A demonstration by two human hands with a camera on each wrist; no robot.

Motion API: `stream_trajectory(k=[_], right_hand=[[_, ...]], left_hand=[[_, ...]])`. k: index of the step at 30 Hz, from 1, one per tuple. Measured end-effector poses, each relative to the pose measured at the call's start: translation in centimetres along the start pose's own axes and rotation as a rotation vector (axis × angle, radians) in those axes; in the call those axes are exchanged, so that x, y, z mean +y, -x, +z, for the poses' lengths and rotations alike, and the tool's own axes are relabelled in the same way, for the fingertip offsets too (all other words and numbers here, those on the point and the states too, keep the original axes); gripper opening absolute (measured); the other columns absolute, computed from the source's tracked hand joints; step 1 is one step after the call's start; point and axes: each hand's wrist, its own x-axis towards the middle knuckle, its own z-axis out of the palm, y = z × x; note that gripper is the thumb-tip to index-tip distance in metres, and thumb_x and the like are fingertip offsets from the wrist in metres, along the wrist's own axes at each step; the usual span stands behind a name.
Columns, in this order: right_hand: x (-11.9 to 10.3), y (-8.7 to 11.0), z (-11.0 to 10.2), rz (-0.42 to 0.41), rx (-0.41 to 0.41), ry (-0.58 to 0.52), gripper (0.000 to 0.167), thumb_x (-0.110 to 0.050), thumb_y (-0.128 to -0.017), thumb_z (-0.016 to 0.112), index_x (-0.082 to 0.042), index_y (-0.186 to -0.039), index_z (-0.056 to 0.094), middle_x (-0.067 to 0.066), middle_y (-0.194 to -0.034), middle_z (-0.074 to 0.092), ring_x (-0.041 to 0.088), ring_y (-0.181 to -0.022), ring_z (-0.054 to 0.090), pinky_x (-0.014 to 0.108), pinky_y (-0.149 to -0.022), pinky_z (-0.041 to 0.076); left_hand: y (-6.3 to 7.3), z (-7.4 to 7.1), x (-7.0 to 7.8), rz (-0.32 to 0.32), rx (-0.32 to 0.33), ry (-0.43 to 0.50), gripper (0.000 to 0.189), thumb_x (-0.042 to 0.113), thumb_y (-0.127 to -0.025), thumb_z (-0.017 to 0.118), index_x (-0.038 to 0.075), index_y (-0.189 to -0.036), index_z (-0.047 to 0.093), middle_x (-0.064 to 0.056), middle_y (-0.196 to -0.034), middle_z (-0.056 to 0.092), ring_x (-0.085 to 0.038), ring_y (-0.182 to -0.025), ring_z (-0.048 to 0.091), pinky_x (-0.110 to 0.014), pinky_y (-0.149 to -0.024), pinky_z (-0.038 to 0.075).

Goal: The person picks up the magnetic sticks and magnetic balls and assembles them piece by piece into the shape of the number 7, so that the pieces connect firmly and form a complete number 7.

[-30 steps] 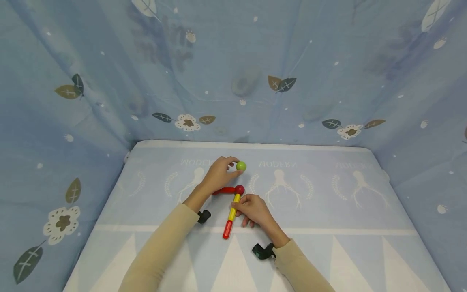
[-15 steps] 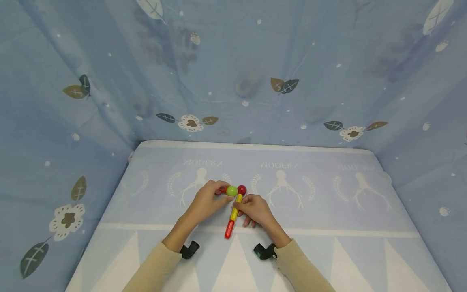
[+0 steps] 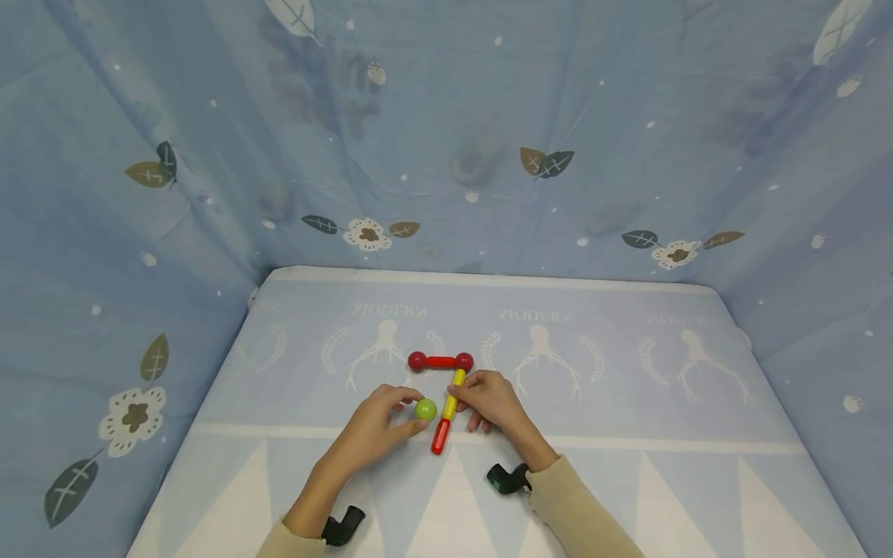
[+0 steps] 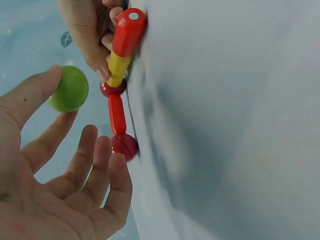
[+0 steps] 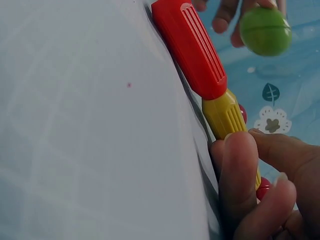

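Note:
My left hand (image 3: pixel 377 426) pinches a green ball (image 3: pixel 426 410) between thumb and index finger, the other fingers spread in the left wrist view. The ball is held just left of a stick made of a yellow rod (image 3: pixel 454 394) and a red rod (image 3: pixel 441 436) joined end to end. My right hand (image 3: pixel 491 399) pinches the yellow rod. At its far end is a dark red ball (image 3: pixel 463 362). From there another red rod (image 3: pixel 440 362) runs left to a second dark red ball (image 3: pixel 416 361). In the right wrist view the green ball (image 5: pixel 265 31) appears beyond the red rod.
The pieces lie on a table with a pale blue and white patterned cloth (image 3: pixel 593 372). Blue printed curtains (image 3: pixel 446 155) hang along the back and sides. Black wrist camera mounts (image 3: pixel 508 479) stick out by both wrists.
My left hand has brought the green ball toward me, from beyond the dark red balls, past the red rod, to beside the yellow-and-red stick. My right hand stays on the yellow rod.

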Motion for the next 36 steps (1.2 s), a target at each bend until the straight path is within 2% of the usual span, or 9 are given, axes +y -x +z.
stream_trajectory(k=[7, 16, 24, 36], right_hand=[[0.0, 0.1, 0.0, 0.024, 0.008, -0.01, 0.037, -0.038, -0.091, 0.074, -0.003, -0.094, 0.063, 0.004, -0.072, 0.071, 0.021, -0.043, 0.062, 0.025, -0.035, 0.042], [0.0, -0.1, -0.1, 0.038, -0.002, -0.04, 0.039, -0.04, -0.09, 0.075, -0.003, -0.093, 0.064, 0.005, -0.073, 0.071, 0.02, -0.042, 0.061, 0.026, -0.035, 0.042], [-0.2, -0.2, -0.1, 0.061, -0.01, -0.077, 0.038, -0.04, -0.09, 0.075, -0.003, -0.093, 0.065, 0.007, -0.074, 0.072, 0.018, -0.042, 0.061, 0.025, -0.035, 0.04], [0.1, -0.3, 0.0, 0.067, -0.002, -0.08, 0.039, -0.04, -0.09, 0.075, -0.003, -0.095, 0.064, 0.007, -0.074, 0.072, 0.018, -0.041, 0.06, 0.024, -0.035, 0.041]], left_hand=[[1.7, 0.2, -1.2, -0.024, -0.062, 0.018, 0.034, 0.034, -0.085, 0.081, 0.023, -0.115, 0.07, -0.002, -0.108, 0.062, -0.021, -0.099, 0.057, -0.041, -0.08, 0.048], [2.8, 0.1, -1.7, 0.019, -0.206, -0.001, 0.033, 0.035, -0.084, 0.082, 0.023, -0.111, 0.069, 0.002, -0.104, 0.06, -0.02, -0.098, 0.056, -0.043, -0.084, 0.048], [2.9, 0.5, -1.2, 0.043, -0.242, -0.084, 0.031, 0.035, -0.079, 0.086, 0.022, -0.103, 0.071, 0.005, -0.102, 0.059, -0.016, -0.096, 0.056, -0.04, -0.085, 0.048], [2.6, 1.5, -0.7, -0.026, -0.24, -0.156, 0.031, 0.039, -0.077, 0.086, 0.025, -0.099, 0.068, 0.01, -0.096, 0.058, -0.013, -0.092, 0.054, -0.045, -0.082, 0.042]])
